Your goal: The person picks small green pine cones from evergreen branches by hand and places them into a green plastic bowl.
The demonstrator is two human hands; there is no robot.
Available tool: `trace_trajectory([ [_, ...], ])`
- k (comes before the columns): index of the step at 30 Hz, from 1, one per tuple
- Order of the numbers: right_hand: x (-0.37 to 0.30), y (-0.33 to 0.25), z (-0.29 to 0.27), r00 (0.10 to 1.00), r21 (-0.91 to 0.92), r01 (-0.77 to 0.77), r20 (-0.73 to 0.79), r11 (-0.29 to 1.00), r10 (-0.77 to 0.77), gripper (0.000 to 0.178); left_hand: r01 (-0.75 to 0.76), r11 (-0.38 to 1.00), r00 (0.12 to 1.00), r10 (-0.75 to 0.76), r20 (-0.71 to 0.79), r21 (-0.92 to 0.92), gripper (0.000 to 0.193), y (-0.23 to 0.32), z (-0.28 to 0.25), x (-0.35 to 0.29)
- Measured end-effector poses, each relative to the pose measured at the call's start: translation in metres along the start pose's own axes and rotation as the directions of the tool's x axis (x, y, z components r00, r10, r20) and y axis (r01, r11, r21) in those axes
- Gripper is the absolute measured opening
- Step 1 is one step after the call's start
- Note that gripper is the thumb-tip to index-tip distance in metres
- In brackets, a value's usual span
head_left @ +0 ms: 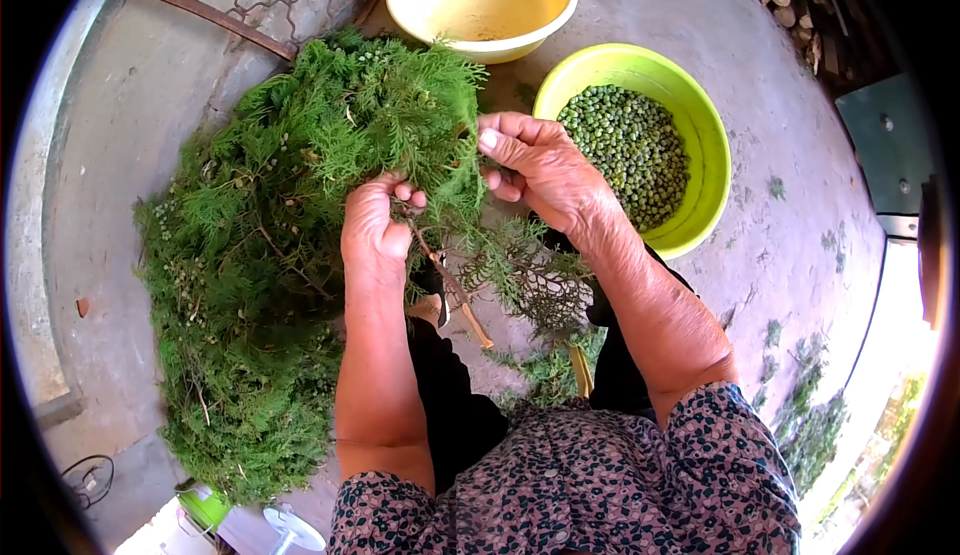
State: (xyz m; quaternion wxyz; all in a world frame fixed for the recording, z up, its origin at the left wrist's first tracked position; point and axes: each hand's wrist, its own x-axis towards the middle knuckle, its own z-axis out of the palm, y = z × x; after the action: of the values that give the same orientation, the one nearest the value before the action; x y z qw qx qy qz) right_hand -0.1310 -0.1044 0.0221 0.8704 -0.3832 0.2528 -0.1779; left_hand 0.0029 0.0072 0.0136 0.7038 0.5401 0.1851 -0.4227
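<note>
Meanwhile both hands' fingers pinch a green sprig (450, 170) beside heaped branches (250, 285), seed-filled green bowl (712, 170) and yellow basin (540, 30).

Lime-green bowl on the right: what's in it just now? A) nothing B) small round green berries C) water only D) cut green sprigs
B: the lime-green bowl holds a heap of small round green berries, while the pale yellow bowl behind it looks nearly bare, and both the left hand and the right hand grip a green conifer sprig.
</note>
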Motion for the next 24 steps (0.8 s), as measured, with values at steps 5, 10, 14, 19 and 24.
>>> trace_trajectory([
  [5, -0.004, -0.004, 0.002, 0.998, -0.166, -0.055, -0.001, 0.985, 0.056, 0.013, -0.08, 0.997, 0.99, 0.077, -0.117, -0.021, 0.006, 0.001, 0.003, -0.002],
  [10, -0.001, 0.005, 0.001, 0.994, -0.13, -0.07, -0.09, 0.989, 0.059, 0.011, -0.28, 0.959, 0.956, 0.276, -0.1, -0.033, 0.008, 0.003, -0.01, 0.003],
  [14, -0.005, 0.011, 0.004, 0.987, 0.083, -0.159, 0.0, 0.984, 0.159, 0.009, -0.315, 0.938, 0.942, 0.29, -0.17, -0.142, 0.006, 0.003, -0.009, 0.01],
  [19, -0.006, 0.014, 0.002, 0.973, 0.211, -0.206, 0.147, 0.955, 0.178, 0.011, -0.351, 0.929, 0.914, 0.312, -0.259, -0.118, 0.006, 0.003, -0.002, 0.006],
  [24, -0.005, 0.016, 0.002, 0.97, 0.156, -0.205, 0.167, 0.966, 0.178, 0.011, -0.375, 0.924, 0.908, 0.349, -0.229, -0.077, 0.008, 0.003, -0.003, 0.005],
])
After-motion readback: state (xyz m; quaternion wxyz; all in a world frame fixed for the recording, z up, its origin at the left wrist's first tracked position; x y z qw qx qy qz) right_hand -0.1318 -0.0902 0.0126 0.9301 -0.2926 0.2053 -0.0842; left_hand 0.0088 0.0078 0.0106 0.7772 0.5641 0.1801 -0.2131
